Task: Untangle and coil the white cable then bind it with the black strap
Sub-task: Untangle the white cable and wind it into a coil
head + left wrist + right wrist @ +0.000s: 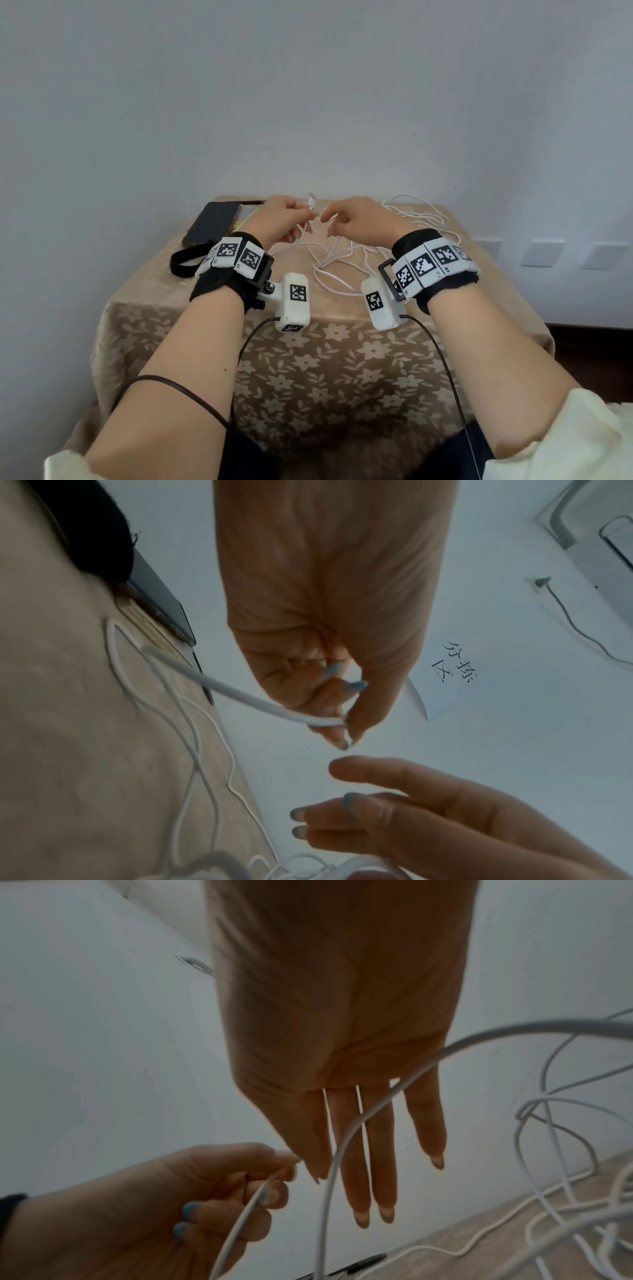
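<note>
The white cable [329, 270] lies in a loose tangle on the floral tablecloth, with more loops at the back right [411, 214]. My left hand [306, 216] is raised above the table and pinches the cable [240, 696] near one end, between thumb and fingertips [344, 739]. The cable's plug [311, 202] sticks up just past that hand. My right hand [334, 222] hovers close beside it with straight fingers [359, 1177], and a strand of cable [342, 1139] runs across in front of them, ungripped. The black strap [178, 265] lies looped at the left.
A dark phone [212, 222] rests on a flat booklet at the table's back left corner. The small table [308, 359] stands against a pale wall, and its cloth hangs over the near edge. Black sensor leads trail from both wrist units.
</note>
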